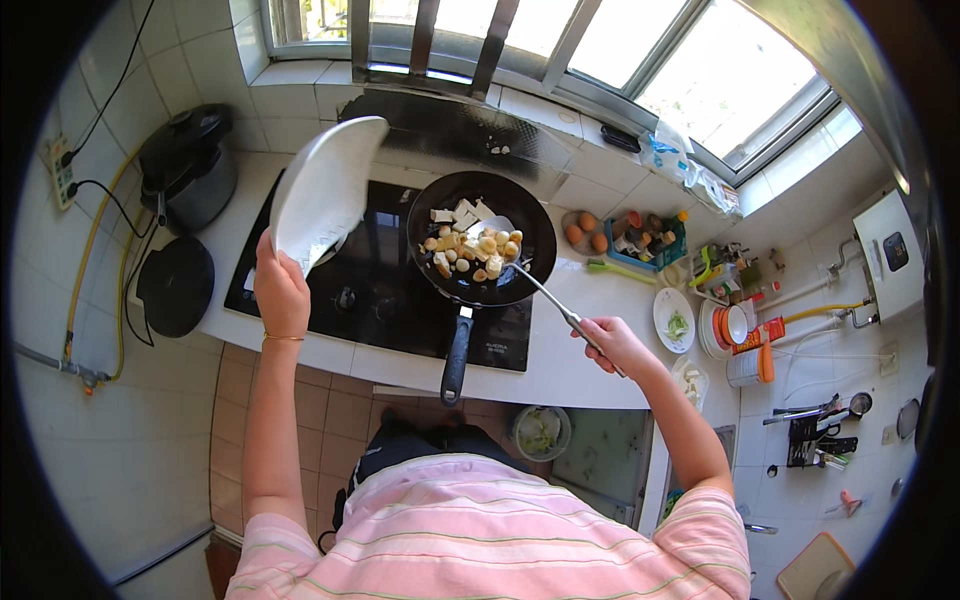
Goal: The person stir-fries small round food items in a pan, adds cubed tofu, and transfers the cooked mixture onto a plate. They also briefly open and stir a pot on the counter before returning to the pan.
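Note:
My left hand [283, 289] holds a large white bowl [322, 180] by its rim, tilted on its side over the left part of the black glass gas stove [367, 315]. In my right hand [615, 345] is the handle of a metal spatula [551, 296], whose head lies in a black wok [536, 262] among food. White tofu cubes [463, 214] sit at the back of the wok; small round pale and browned pieces [487, 245] lie in front. The wok's handle [456, 360] points towards me, untouched.
A black pressure cooker [191, 180] and a round black lid [176, 286] are at left. At right are eggs [585, 231], a blue basket of bottles [651, 240], a plate of chopped greens [674, 321] and stacked bowls [727, 326]. A bin [541, 433] stands below the counter.

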The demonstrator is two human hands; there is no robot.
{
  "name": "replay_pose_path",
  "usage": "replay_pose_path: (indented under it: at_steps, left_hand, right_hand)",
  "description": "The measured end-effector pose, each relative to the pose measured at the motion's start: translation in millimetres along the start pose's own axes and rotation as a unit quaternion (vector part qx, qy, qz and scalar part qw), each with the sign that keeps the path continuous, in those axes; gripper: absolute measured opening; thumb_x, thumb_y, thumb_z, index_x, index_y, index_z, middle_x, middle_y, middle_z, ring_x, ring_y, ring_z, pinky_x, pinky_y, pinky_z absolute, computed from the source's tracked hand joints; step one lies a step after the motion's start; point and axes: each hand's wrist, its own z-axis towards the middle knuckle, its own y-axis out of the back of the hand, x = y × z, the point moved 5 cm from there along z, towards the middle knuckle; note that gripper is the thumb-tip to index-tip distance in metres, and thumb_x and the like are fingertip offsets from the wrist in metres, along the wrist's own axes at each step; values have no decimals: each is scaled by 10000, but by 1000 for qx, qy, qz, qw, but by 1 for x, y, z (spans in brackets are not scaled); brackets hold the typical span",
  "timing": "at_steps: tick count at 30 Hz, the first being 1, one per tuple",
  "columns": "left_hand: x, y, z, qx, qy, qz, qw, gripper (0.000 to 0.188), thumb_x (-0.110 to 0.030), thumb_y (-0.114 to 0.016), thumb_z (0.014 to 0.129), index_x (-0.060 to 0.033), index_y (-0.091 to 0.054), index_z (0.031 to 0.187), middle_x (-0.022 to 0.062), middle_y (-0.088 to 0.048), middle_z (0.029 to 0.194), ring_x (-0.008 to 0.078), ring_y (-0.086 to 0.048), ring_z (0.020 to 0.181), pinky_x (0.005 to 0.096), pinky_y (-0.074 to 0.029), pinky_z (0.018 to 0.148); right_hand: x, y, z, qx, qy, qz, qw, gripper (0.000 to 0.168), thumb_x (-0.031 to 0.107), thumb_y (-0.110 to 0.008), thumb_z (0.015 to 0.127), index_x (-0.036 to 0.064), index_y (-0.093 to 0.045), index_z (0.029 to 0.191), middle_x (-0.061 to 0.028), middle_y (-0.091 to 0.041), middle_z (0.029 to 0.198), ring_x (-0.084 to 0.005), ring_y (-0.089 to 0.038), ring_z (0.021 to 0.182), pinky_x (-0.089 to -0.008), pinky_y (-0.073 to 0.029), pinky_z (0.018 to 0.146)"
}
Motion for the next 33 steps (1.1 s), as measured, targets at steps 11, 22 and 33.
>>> replay_pose_path:
  at_steps: [11,22,33]
  left_hand:
    - [16,-22,-4,45,157,-78,984,345,-64,-382,956,49,-374,1282,301,-621,1057,436,-641,907,468,-501,776]
    - [-25,-144,-82,154,397,-436,792,363,-269,-445,1017,76,-498,1116,183,-625,1047,233,-590,947,351,-461,857]
    - [-84,-141,-69,142,405,-516,741,529,-492,-333,1037,-8,-480,1193,39,-571,917,81,-538,742,215,-461,639]
  right_hand:
    - [18,6,-8,-1,-8,-5,1000,364,336,-456,1028,9,-613,1050,3,-500,598,-60,-368,374,-247,-319,354]
    - [85,13,-60,10,56,-44,997,351,330,-451,1033,23,-620,1033,21,-489,569,-41,-349,359,-220,-295,358]
    - [70,-18,-60,-75,140,-195,968,320,285,-583,980,-21,-621,1067,-26,-547,611,-84,-499,536,-285,-419,506]
